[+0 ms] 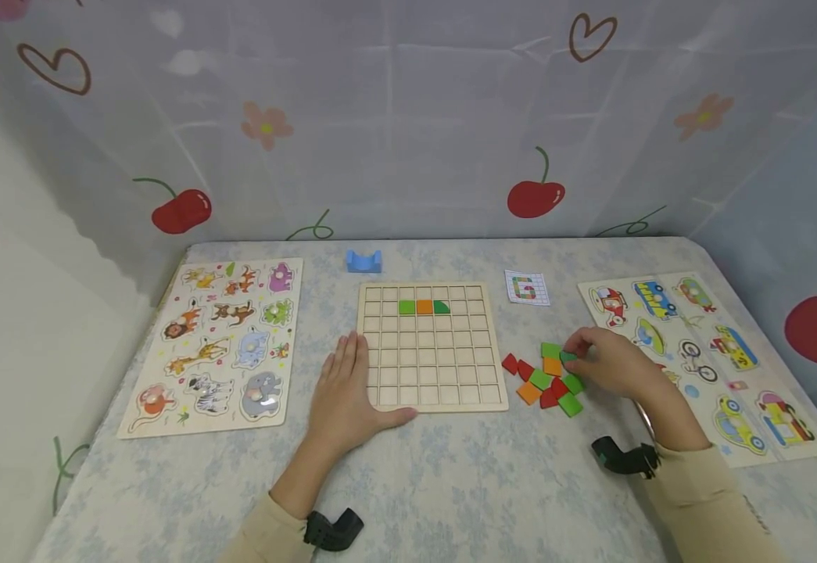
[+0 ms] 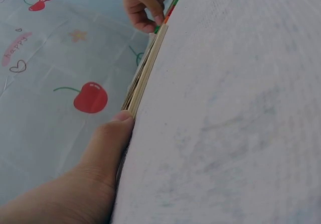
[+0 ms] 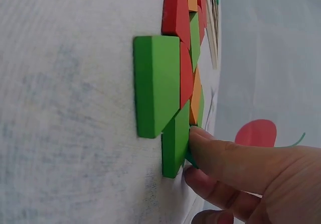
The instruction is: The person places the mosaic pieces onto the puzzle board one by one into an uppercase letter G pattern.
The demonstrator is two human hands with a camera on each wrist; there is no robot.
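Note:
My left hand (image 1: 345,399) lies spread at the near left corner of a wooden grid board (image 1: 429,363). Its fingers run along the left side, and its thumb (image 2: 113,133) touches the front edge. In one upper row of the board sit a light green square (image 1: 406,307), an orange square (image 1: 425,307) and a dark green rounded piece (image 1: 441,307). To the right of the board, my right hand (image 1: 612,361) pinches another dark green piece (image 1: 567,356) between thumb and fingers, at the edge of a loose pile. Its thumb partly hides that piece in the right wrist view.
The pile has several red pieces (image 1: 510,363), green squares (image 1: 571,404) and orange squares (image 1: 528,392). A small pattern card (image 1: 540,291) lies behind it. An animal puzzle (image 1: 228,313) is at left, a vehicle puzzle (image 1: 725,414) at right, a blue holder (image 1: 363,262) at the back.

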